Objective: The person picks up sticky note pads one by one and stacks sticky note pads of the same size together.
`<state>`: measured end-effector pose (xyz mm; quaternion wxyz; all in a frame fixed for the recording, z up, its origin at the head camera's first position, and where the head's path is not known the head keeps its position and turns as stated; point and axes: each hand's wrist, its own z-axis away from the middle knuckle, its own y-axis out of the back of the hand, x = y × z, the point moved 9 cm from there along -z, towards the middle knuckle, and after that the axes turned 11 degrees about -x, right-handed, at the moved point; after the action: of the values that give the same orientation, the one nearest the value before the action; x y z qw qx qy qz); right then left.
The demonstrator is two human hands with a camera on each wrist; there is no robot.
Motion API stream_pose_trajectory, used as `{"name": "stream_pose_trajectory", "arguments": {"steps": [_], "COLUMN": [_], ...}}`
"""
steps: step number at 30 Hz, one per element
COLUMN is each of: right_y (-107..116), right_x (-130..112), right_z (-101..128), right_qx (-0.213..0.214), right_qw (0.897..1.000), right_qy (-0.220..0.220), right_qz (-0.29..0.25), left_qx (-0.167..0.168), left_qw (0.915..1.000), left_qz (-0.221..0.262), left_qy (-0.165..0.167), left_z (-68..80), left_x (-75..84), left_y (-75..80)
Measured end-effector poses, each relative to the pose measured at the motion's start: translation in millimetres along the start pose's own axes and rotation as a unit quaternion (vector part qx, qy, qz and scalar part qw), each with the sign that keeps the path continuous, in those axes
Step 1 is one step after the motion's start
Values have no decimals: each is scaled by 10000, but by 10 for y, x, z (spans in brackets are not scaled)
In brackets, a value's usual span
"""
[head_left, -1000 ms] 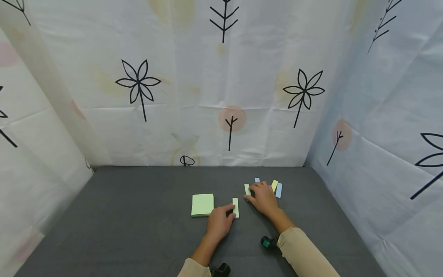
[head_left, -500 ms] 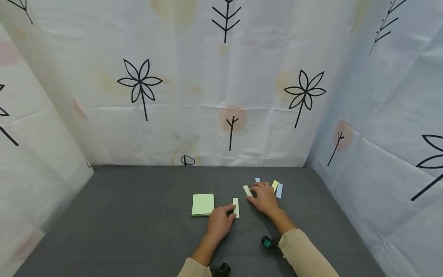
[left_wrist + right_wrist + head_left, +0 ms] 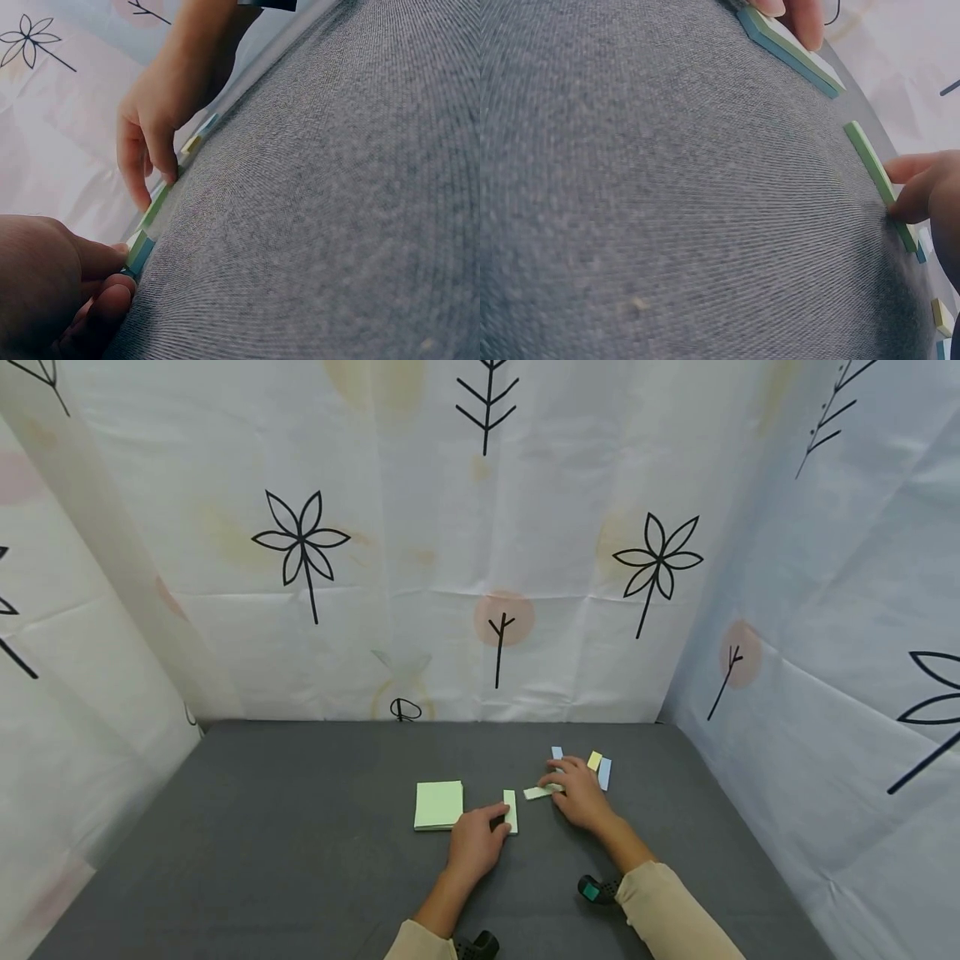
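Note:
My left hand [image 3: 474,843] pinches a narrow pale green sticky-note strip [image 3: 511,797] between thumb and fingers. In the left wrist view a blue sticky-note strip [image 3: 142,256] shows directly beneath that green one, the two stacked and lined up. To the right, my right hand [image 3: 581,792] holds another green sticky-note strip [image 3: 868,159] by its long sides, thumb on one side and fingers on the other. Seen from the head, this strip lies crosswise on the table, its left end close to the stacked pair. My fingers hide part of each green strip.
A square pad of pale green sticky notes [image 3: 438,805] lies left of my left hand. Beyond my right hand are a blue strip [image 3: 557,752], a yellow strip [image 3: 595,761] and a further blue strip [image 3: 604,774]. Grey cloth covers the table [image 3: 300,843]; a patterned curtain [image 3: 420,527] stands behind.
My right hand has turned its green strip from nearly upright in view to crosswise, and drawn it slightly nearer. The left hand has stayed on its stacked strips.

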<state>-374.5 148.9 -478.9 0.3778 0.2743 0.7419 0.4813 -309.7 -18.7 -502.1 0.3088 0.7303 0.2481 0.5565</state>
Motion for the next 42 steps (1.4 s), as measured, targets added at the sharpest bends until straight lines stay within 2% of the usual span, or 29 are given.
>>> {"name": "stream_pose_trajectory", "arguments": {"steps": [9, 18, 25, 29, 33, 37, 42], "right_y": [-43, -17, 51, 45, 29, 47, 84], "right_x": [-47, -99, -126, -115, -141, -236, -367], "right_z": [53, 87, 198, 246, 269, 312, 382], "right_qx": [124, 287, 417, 209, -22, 105, 492], "right_qw": [9990, 9950, 9911, 9932, 9952, 9901, 9747], "right_qy": [281, 550, 874, 848, 896, 1395, 2081], "right_qz": [-323, -780, -910, -769, -390, 106, 651], "left_qx": [9, -9, -46, -56, -25, -22, -24], "left_qw": [10000, 10000, 10000, 10000, 10000, 10000, 9999], "left_qz": [19, -22, -14, -10, 29, 81, 97], "left_qy": [-61, -71, 8, 45, 32, 9, 11], "left_z": [17, 19, 11, 10, 18, 30, 31], "left_x": [0, 7, 8, 1, -9, -11, -14], "left_y": [-10, -11, -23, -29, -23, -17, -17]}}
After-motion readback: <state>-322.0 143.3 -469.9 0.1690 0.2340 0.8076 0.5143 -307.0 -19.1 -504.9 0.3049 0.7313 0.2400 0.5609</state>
